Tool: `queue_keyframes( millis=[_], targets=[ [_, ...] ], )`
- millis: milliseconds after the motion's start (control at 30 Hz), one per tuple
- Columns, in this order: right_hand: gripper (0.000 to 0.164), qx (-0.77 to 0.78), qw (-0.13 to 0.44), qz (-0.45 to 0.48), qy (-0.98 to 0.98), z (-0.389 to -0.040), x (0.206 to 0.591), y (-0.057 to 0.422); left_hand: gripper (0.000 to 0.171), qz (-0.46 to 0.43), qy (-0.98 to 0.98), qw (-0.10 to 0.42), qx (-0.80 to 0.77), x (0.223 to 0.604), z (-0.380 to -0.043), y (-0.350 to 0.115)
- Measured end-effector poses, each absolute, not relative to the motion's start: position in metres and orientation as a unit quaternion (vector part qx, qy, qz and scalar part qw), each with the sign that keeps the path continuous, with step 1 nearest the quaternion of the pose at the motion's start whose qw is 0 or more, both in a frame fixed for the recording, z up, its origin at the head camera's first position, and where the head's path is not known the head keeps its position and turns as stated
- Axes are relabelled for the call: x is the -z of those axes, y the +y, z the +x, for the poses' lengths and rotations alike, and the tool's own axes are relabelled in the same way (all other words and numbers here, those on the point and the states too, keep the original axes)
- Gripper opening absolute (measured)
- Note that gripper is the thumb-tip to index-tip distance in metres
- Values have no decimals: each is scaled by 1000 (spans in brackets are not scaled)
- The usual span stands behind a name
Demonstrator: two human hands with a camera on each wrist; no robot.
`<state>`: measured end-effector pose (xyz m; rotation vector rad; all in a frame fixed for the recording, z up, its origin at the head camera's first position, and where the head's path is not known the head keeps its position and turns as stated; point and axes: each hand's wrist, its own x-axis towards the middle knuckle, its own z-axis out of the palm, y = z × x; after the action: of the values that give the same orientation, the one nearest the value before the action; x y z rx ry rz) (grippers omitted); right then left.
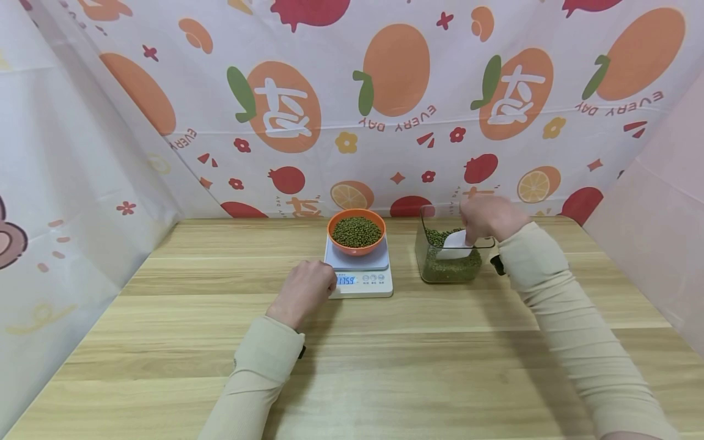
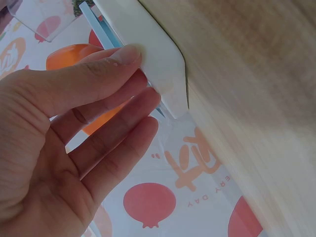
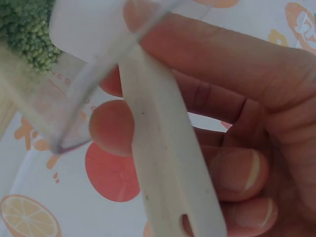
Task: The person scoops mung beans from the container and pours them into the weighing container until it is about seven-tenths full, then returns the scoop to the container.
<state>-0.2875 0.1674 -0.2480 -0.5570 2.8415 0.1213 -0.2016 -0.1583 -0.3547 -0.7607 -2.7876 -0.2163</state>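
Note:
My right hand (image 1: 491, 217) grips the white handle of a scoop (image 3: 163, 143), its fingers curled round it. The scoop's white blade (image 1: 455, 244) reaches into a clear square container (image 1: 420, 260) that holds small green beans (image 3: 29, 34), apparently mung beans. My left hand (image 1: 308, 287) rests at the front left corner of a white kitchen scale (image 1: 363, 292). In the left wrist view, the thumb (image 2: 126, 55) touches the scale's edge and the other fingers extend loosely beside it. On the scale sits an orange bowl (image 1: 357, 250) filled with green beans (image 1: 356, 232); the display seems to read 175.9.
A wooden table (image 1: 396, 379) carries the scale and the container side by side, with a gap between them. A fruit-printed curtain (image 1: 341, 165) hangs right behind them, and plain pale sheeting closes off the left and right sides.

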Motion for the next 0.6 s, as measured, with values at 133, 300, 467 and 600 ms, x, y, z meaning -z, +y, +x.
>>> queue_keyframes(
  millis=[133, 300, 467, 600],
  targets=[
    [20, -41, 130, -196, 971, -288, 252, 168, 39, -262, -954, 123, 76, 354, -201, -158],
    [21, -39, 126, -203, 970, -289, 256, 168, 40, -261, -954, 124, 77, 354, -201, -158],
    [20, -34, 125, -203, 971, -290, 261, 169, 40, -261, -954, 124, 77, 353, -200, -158],
    [19, -36, 119, -210, 970, -291, 267, 169, 40, -261, -954, 124, 76, 354, -201, -158]
  ],
)
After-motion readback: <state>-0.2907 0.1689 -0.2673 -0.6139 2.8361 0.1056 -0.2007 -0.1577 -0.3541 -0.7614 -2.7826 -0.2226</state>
